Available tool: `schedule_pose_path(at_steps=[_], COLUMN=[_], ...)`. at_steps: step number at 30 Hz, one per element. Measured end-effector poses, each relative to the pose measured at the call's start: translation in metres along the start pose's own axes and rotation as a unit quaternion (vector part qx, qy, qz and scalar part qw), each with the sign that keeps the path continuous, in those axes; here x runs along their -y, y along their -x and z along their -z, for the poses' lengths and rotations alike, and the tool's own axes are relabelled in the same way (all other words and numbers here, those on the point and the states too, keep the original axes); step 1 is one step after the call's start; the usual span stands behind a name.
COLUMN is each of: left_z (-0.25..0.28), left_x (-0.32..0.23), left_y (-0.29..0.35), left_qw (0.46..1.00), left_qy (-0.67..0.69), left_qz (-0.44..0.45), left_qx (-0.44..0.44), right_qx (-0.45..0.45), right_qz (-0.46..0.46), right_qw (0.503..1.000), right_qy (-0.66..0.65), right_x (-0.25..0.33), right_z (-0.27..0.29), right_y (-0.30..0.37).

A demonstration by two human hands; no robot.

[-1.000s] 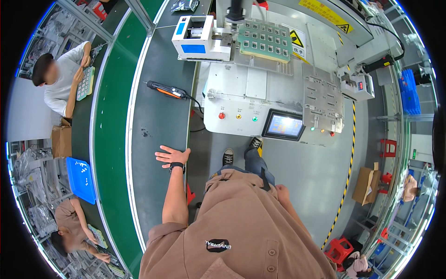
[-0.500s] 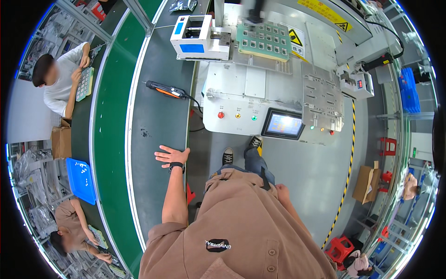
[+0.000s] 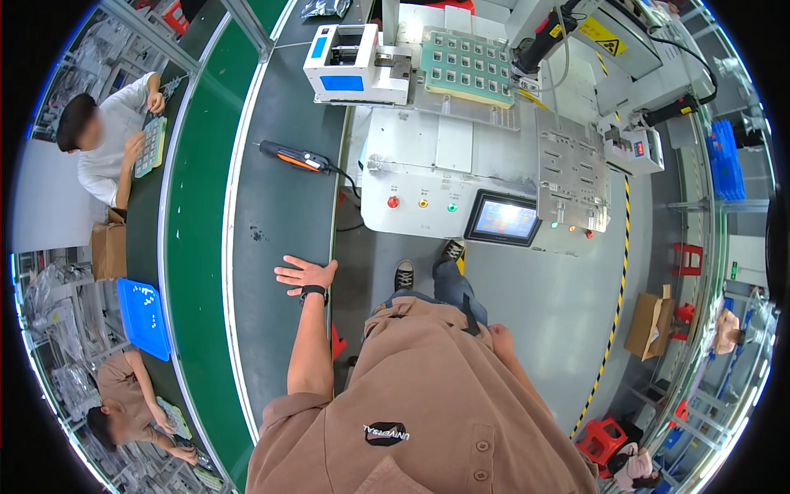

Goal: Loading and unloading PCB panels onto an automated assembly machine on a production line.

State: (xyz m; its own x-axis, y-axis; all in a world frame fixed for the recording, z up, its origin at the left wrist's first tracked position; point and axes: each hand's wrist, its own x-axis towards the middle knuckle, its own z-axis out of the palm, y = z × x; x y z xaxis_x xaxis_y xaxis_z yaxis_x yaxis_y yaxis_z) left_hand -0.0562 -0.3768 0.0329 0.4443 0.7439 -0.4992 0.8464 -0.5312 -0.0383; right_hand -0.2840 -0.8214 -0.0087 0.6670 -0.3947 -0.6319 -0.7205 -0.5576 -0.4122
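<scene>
My left hand [image 3: 305, 273] lies flat on the dark work surface [image 3: 267, 214] with fingers spread and nothing in it. A black band circles that wrist. Beyond the hand, on the same surface, rests an orange-and-black electric screwdriver [image 3: 296, 156] with a cable trailing right. At my right side hangs my right hand [image 3: 500, 337], beside my hip, partly covered by my shirt; its fingers are too hidden to read. Ahead stands a white machine with a green tray [image 3: 467, 66] holding rows of small square parts. A black screwdriver head [image 3: 543, 39] sits just right of that tray.
A white feeder unit [image 3: 346, 66] stands left of the tray. On the machine's front are a small screen [image 3: 504, 219] and a red button [image 3: 392, 202]. A metal fixture plate [image 3: 572, 173] lies at right. Across the green belt [image 3: 197, 214], two people handle trays near a blue bin [image 3: 141, 317].
The machine's screwdriver head has moved right, off the green tray, leaving the tray's parts in plain sight. Both my hands have stayed where they were.
</scene>
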Motion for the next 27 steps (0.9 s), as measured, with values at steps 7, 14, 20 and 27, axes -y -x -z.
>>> schedule_pose_path(at_steps=[7,14,20,27], left_z=[0.001,0.001,0.0,0.0], left_x=[0.0,0.001,0.0,0.0], left_y=[0.001,0.001,0.0,0.001], left_qw=[1.0,1.0,1.0,1.0], left_qy=[0.0,-0.004,-0.006,-0.008], left_qz=[0.0,-0.003,-0.004,-0.005], left_qx=[0.006,0.002,-0.002,-0.001], right_qx=[-0.004,0.001,0.007,0.013], right_qz=[-0.005,-0.018,-0.012,-0.022], right_qw=[1.0,1.0,1.0,1.0], right_qy=[0.001,-0.005,-0.005,0.002], right_x=[-0.004,0.002,-0.007,-0.007], right_z=[-0.002,0.0,-0.002,-0.002], right_y=[-0.002,0.0,-0.004,-0.004])
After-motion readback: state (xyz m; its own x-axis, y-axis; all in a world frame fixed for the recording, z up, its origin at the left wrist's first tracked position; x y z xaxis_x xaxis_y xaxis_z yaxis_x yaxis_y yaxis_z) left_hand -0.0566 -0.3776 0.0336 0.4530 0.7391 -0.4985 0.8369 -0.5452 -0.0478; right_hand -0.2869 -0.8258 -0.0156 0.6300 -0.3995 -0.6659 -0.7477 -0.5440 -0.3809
